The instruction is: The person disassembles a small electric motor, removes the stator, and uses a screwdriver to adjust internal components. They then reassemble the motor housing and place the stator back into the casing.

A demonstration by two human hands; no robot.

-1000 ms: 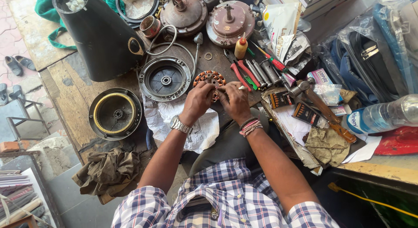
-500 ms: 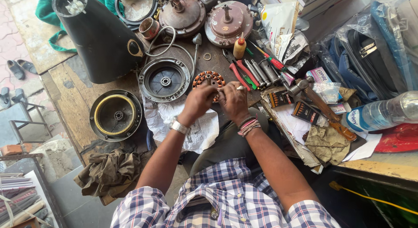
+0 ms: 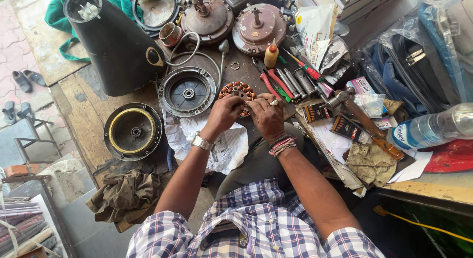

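Observation:
A round copper-wound motor stator [image 3: 235, 90] lies on the dark wooden bench in front of me. My left hand [image 3: 224, 113], with a metal watch on its wrist, grips the stator's near rim. My right hand [image 3: 266, 117], with a ring and thread bracelets, pinches at the same rim right beside it; whether it holds a wire or small tool is hidden. Crumpled newspaper [image 3: 219, 144] lies under my left forearm.
Two round metal motor covers [image 3: 187, 92] [image 3: 132, 131] lie to the left, two brown fan motors [image 3: 258, 27] at the back. A black cone-shaped housing [image 3: 116, 46] stands far left. Pliers and screwdrivers [image 3: 286, 80], a hammer [image 3: 364, 121], a water bottle [image 3: 433, 126] and rags [image 3: 125, 196] surround me.
Both hands stay on the stator with only slight finger movement. The view has shifted very little.

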